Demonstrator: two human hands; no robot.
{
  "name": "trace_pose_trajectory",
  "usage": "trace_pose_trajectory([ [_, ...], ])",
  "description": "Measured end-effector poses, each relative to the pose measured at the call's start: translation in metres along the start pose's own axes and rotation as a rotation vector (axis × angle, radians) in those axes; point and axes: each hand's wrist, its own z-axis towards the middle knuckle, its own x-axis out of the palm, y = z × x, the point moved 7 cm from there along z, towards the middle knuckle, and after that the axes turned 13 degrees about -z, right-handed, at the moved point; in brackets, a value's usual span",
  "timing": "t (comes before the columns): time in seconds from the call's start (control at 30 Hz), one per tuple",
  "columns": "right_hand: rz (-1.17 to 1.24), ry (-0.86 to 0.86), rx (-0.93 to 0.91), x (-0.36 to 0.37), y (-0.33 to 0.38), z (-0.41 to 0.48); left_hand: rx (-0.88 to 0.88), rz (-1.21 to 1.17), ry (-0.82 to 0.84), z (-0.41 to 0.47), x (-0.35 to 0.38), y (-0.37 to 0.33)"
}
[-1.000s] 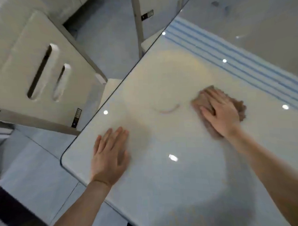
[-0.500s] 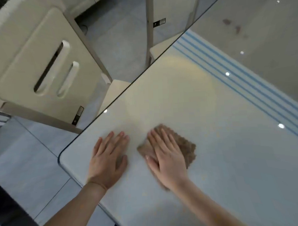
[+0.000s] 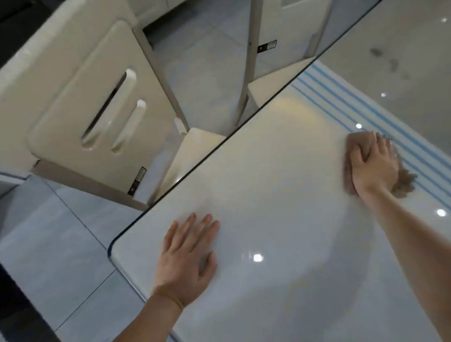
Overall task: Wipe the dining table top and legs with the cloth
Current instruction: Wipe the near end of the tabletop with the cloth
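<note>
the cloth [image 3: 404, 182] is a small brown rag, nubby and soft by the look of it, lying on the far part of the dining table top [image 3: 271, 181] right by the blue stripes [image 3: 366, 113], nearly all of it under the right hand [image 3: 374, 164]. that hand lies on top with its fingers laid fairly flat, pressing down rather than clutching; the blur stops me telling whether the thumb hooks an edge. i'd judge the cloth light and limp, the sort that bunches or slips out if pushed from one corner, so a flat palm over its middle is the sound hold, and a fold gathered in the fingers would suit the legs better. the left hand [image 3: 188, 255] rests flat and empty near the table's rounded corner, fingers straight, bracing. the top is hard and glossy, throwing back ceiling lights, and looks slick, so the cloth should glide easily. beyond the stripes, on the greyer stretch, sit some dark smudges [image 3: 377, 51], well apart from the cloth. a cream chair [image 3: 87, 112] with two slots in its back stands at the table's long edge, a second chair [image 3: 290, 25] farther along, over a pale tiled floor [image 3: 54, 243]; the table legs are out of sight from here.
</note>
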Motion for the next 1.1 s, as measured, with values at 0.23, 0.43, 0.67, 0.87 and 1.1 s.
trace_pose_trajectory([
  [0.23, -0.017, 0.037, -0.154, 0.021, 0.214, -0.009, 0.009, -0.015, -0.007, 0.001, 0.000, 0.003],
  [0.43, -0.056, 0.109, -1.098, 0.021, 0.224, -0.147, -0.001, -0.002, 0.029, -0.003, 0.001, 0.004],
  [0.67, -0.038, 0.094, -0.689, 0.007, 0.098, -0.009, 0.006, -0.035, -0.015, 0.002, -0.003, 0.001],
  [0.87, -0.025, 0.058, 0.018, 0.015, 0.137, 0.026, 0.011, -0.018, -0.009, 0.001, -0.001, 0.000],
  [1.1, 0.011, 0.019, -0.764, 0.020, 0.247, -0.132, -0.002, -0.009, 0.014, 0.000, -0.002, 0.001],
])
